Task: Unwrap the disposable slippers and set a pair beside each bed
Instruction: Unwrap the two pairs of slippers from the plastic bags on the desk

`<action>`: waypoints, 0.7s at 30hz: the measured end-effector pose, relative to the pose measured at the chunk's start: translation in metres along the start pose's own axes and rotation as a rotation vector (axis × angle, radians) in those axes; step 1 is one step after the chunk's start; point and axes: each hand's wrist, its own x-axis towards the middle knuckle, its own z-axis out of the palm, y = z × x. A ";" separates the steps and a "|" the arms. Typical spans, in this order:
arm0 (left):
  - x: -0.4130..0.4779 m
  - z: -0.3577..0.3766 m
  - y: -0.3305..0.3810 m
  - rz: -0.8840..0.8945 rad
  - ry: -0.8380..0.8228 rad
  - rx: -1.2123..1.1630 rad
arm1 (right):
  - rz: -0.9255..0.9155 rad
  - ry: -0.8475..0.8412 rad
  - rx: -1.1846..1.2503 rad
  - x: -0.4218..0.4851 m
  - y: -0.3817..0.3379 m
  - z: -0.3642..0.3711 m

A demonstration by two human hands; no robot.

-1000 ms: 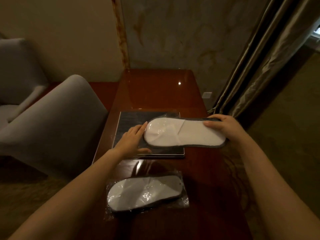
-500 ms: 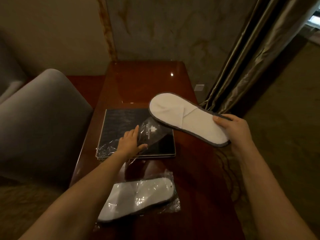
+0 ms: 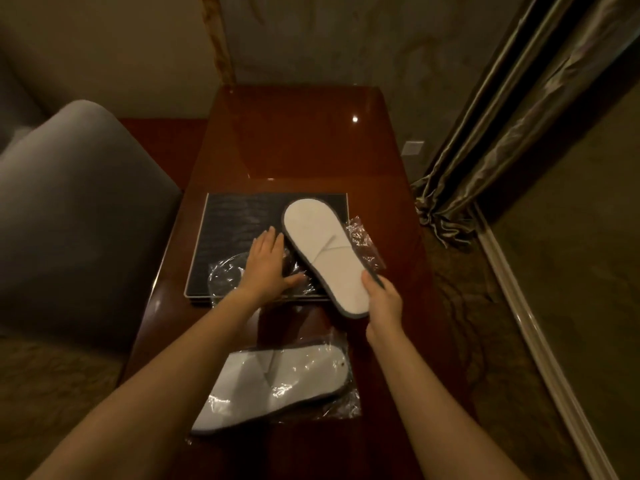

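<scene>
An unwrapped pair of flat white slippers with grey edging [image 3: 322,251] is held at its heel end by my right hand [image 3: 382,299], toe pointing away over the dark mat. My left hand [image 3: 265,263] lies flat, fingers spread, pressing on the empty clear plastic wrapper [image 3: 225,277] on the mat; another part of the wrapper [image 3: 363,242] shows right of the slipper. A second pair of slippers, still in its clear wrapper [image 3: 277,384], lies on the table near me, between my forearms.
The glossy reddish wooden table [image 3: 298,140] carries a dark rectangular mat [image 3: 239,223]. A grey armchair [image 3: 69,216] stands close on the left. Curtains [image 3: 512,109] hang at the right, above carpeted floor [image 3: 571,271].
The slippers came fully out of the wrapper, and my right hand swung them from the right back over the mat. My left hand stayed down on the empty wrapper.
</scene>
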 end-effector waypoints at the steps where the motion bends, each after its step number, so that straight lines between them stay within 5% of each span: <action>1: -0.011 0.000 -0.006 -0.036 0.034 -0.031 | 0.020 -0.014 -0.029 0.001 0.010 0.000; 4: -0.051 0.007 -0.014 -0.050 0.103 -0.113 | -0.007 -0.004 -0.271 0.004 0.027 0.002; 11: -0.125 0.041 -0.007 0.337 0.036 0.069 | -0.301 0.103 -0.958 0.003 0.023 0.009; 16: -0.132 0.058 -0.013 0.317 -0.271 0.215 | -0.316 0.098 -1.001 -0.004 0.025 0.008; 21: -0.131 0.063 -0.011 0.316 -0.299 0.267 | -0.477 0.061 -0.884 -0.023 0.028 -0.011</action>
